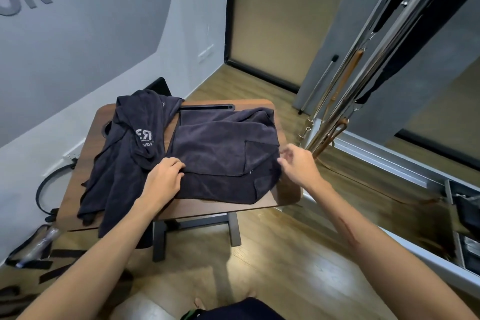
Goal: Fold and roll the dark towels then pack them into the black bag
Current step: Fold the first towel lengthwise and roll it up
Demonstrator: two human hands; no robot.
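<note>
On the small wooden desk [285, 197], two dark towels take up most of the top. One towel [223, 153] lies partly folded across the right and middle of the desk, its long axis running left to right, roughly along the near edge; a folded-over flap sits on its upper layer near the right end, and its near hem hangs close to the desk's front edge. The left hand [166, 176] presses down on the near-left corner of this towel, fingers curled over the cloth where two layers meet, its grip closed on the fabric. The right hand [298, 163] hovers just off the towel's right end, at the desk's right edge; its fingers are loosely bent and apart, and whether the fingertips touch the cloth cannot be told. The second towel [124, 153] lies crumpled on the left half of the desk, its long axis running from the far edge toward the near-left corner, where it droops over the edge; pale lettering shows on a bunched fold near its middle. The two towels touch beside the left hand. A black slot [207, 106] runs along the far edge of the desk, partly covered by cloth. Black straps [46, 260] lie on the wood floor to the left, below the grey wall. Metal bars [363, 60] of a tall frame stand to the right.
</note>
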